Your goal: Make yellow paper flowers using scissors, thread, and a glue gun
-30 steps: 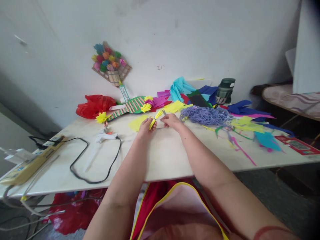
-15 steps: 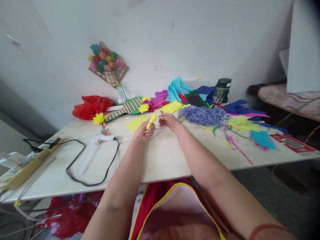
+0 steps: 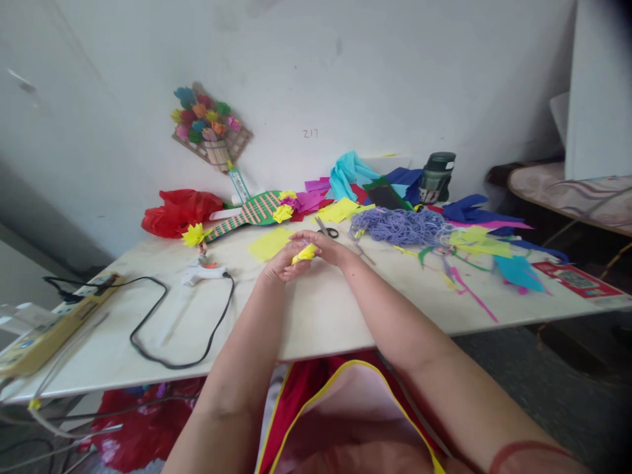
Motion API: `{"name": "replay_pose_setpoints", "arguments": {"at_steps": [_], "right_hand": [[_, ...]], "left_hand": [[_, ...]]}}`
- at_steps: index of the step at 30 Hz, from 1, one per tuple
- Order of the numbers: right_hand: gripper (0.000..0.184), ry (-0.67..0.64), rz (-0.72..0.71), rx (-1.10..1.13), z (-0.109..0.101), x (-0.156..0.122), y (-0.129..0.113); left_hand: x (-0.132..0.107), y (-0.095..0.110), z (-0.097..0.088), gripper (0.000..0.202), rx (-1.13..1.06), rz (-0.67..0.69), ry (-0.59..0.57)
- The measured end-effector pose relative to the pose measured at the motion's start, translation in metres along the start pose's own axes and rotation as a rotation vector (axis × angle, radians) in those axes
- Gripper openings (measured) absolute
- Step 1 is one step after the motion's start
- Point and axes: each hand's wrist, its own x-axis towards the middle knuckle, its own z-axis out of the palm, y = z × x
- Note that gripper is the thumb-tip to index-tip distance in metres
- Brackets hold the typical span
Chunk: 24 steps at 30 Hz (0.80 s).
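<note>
Both my hands meet over the middle of the white table (image 3: 316,309). My left hand (image 3: 280,262) and my right hand (image 3: 323,246) are closed together on a small piece of yellow paper (image 3: 304,253), fingers curled round it. Black-handled scissors (image 3: 326,229) lie on the table just behind my right hand, free of both hands. A flat yellow paper sheet (image 3: 269,243) lies just beyond my left hand.
A white glue gun (image 3: 203,272) with a black cord (image 3: 162,329) lies left, by a power strip (image 3: 44,329). Purple yarn (image 3: 402,227), coloured paper scraps (image 3: 484,247), a green bottle (image 3: 436,176), a red bag (image 3: 180,209) and a striped paper craft (image 3: 251,210) crowd the back.
My right hand has let go of the scissors, which now lie on the table, and has joined my left hand on the yellow paper, which is now bunched between both hands.
</note>
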Motion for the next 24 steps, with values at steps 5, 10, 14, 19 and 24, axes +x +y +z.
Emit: {"name": "replay_pose_setpoints", "arguments": {"at_steps": [5, 10, 14, 19, 24], "right_hand": [[0.012, -0.182, 0.052, -0.063, -0.007, -0.003, 0.005], [0.016, 0.252, -0.066, 0.053, -0.031, 0.007, -0.002], [0.029, 1.091, -0.126, -0.179, -0.066, 0.005, -0.016], [0.038, 1.503, -0.113, -0.735, -0.089, -0.015, -0.019], [0.028, 1.273, 0.185, -0.890, -0.079, -0.020, -0.014]], "left_hand": [[-0.003, 0.003, -0.009, 0.016, -0.039, 0.091, 0.024], [-0.001, 0.007, -0.015, 0.018, -0.155, 0.140, 0.127], [0.005, 0.003, -0.010, 0.028, -0.138, 0.149, 0.198], [0.014, -0.006, -0.010, 0.026, 0.016, 0.256, 0.311], [0.016, -0.009, -0.015, 0.021, 0.059, 0.262, 0.351]]}}
